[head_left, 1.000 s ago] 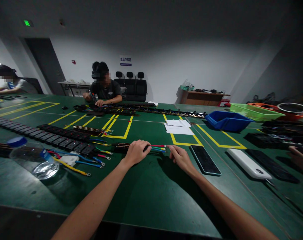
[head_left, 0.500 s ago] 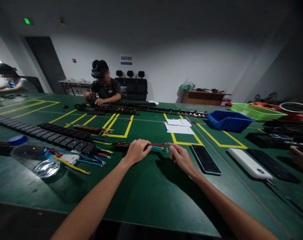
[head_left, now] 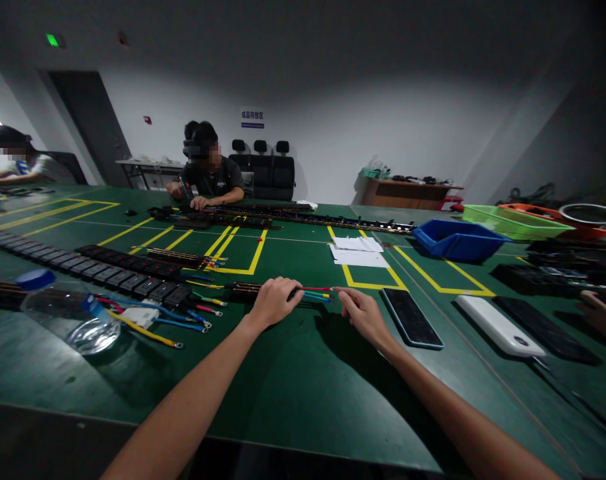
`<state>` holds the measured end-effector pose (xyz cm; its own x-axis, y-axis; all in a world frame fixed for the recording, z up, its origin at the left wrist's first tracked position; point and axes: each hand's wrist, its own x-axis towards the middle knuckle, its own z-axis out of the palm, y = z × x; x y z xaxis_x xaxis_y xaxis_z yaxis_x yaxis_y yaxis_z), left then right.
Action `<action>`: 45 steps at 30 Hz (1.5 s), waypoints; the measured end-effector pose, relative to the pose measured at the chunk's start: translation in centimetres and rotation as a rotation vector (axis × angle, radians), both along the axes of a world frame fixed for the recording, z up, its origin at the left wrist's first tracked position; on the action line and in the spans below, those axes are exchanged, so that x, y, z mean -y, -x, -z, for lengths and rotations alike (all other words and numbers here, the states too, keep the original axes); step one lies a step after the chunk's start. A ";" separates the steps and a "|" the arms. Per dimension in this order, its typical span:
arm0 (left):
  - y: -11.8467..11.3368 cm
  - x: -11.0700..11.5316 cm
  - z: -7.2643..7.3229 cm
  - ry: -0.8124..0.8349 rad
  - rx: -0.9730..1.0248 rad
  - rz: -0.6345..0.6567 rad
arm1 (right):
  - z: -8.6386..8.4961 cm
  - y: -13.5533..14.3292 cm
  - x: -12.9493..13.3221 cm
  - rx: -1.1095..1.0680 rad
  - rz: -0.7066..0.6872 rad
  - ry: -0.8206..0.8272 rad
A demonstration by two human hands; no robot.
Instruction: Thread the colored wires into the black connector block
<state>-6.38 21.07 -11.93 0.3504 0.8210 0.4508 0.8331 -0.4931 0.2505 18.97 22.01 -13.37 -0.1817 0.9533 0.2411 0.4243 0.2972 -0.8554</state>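
My left hand [head_left: 274,301] is closed around a dark wire bundle [head_left: 243,289] lying on the green table [head_left: 293,387]. Out of its right side come a red wire [head_left: 317,290] and, just below, blue and green-yellow wires [head_left: 319,296] with metal ends. My right hand [head_left: 357,308] pinches at the tip of the red wire, thumb and forefinger together. Left of my left hand lie more cable ends, among them a yellow cable [head_left: 150,332] with a ring lug, beside a row of black modules [head_left: 127,277].
A clear bottle [head_left: 70,317] stands at the left. Right of my hands lie a phone [head_left: 411,317], a white power bank [head_left: 500,327] and a blue bin [head_left: 457,241]. White papers [head_left: 359,253] lie ahead. A person [head_left: 213,177] sits across; another person's hand [head_left: 603,310] is at the right edge.
The wire ends below the red wire have shifted slightly. Both of my hands stay almost in place.
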 end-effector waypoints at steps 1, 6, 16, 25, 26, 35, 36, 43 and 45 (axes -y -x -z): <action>0.0 0.0 0.0 -0.001 -0.002 0.000 | 0.1 0.0 -0.1 0.020 -0.010 0.010; -0.1 0.0 -0.1 -0.008 -0.017 -0.011 | 0.6 0.0 -0.3 0.095 -0.057 0.050; 0.0 -0.1 0.1 -0.004 -0.006 -0.009 | 0.4 0.0 -0.1 0.076 -0.048 0.034; 0.0 0.0 -0.1 0.003 -0.006 0.001 | 0.2 -0.1 0.0 0.031 -0.024 -0.043; 0.0 0.0 -0.1 0.003 -0.006 0.001 | 0.2 -0.1 0.0 0.045 -0.029 -0.036; 0.0 0.0 0.0 -0.004 -0.009 0.004 | 0.1 -0.1 0.1 0.085 -0.034 -0.081; 0.0 0.0 0.0 -0.010 -0.015 0.003 | -0.1 -0.1 0.3 0.068 -0.034 -0.106; 0.0 0.0 -0.1 -0.019 -0.015 0.003 | -0.2 -0.1 0.5 0.064 -0.093 -0.125; 0.0 0.0 -0.1 -0.015 -0.012 0.004 | 0.3 -0.2 0.1 0.121 -0.079 -0.096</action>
<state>-6.36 21.10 -11.87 0.3591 0.8129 0.4585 0.8340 -0.5000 0.2334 19.16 21.93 -13.69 -0.2883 0.9088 0.3017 0.4946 0.4111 -0.7657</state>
